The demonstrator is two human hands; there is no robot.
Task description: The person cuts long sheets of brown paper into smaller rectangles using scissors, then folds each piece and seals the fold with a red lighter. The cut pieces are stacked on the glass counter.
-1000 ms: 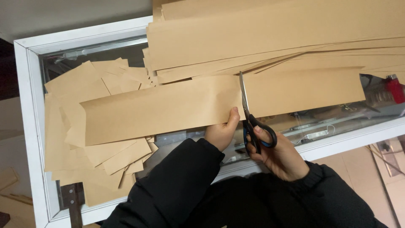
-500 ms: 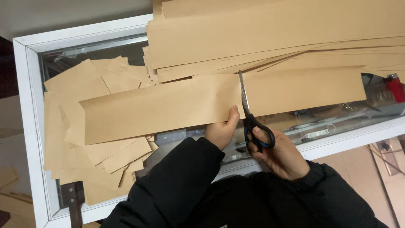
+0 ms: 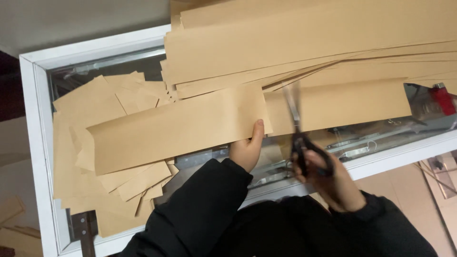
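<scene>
My left hand (image 3: pixel 247 150) pinches the right end of a long brown paper strip (image 3: pixel 176 127), thumb on top. The strip lies apart from the brown piece (image 3: pixel 342 105) to its right. My right hand (image 3: pixel 333 183) grips black-handled scissors (image 3: pixel 301 138), blurred, blades pointing up over the left end of that right-hand piece. Both arms wear black sleeves.
Everything sits on a white-framed glass panel (image 3: pixel 35 143). A heap of cut brown pieces (image 3: pixel 90 143) lies on the left. A stack of long brown sheets (image 3: pixel 309 43) covers the top right. A red object (image 3: pixel 443 99) is at the right edge. Metal fittings (image 3: pixel 362 145) show under the glass.
The cut has gone through: the left strip has separated and slid left with my left hand. The scissors and my right hand have pulled down and to the right, blurred with motion.
</scene>
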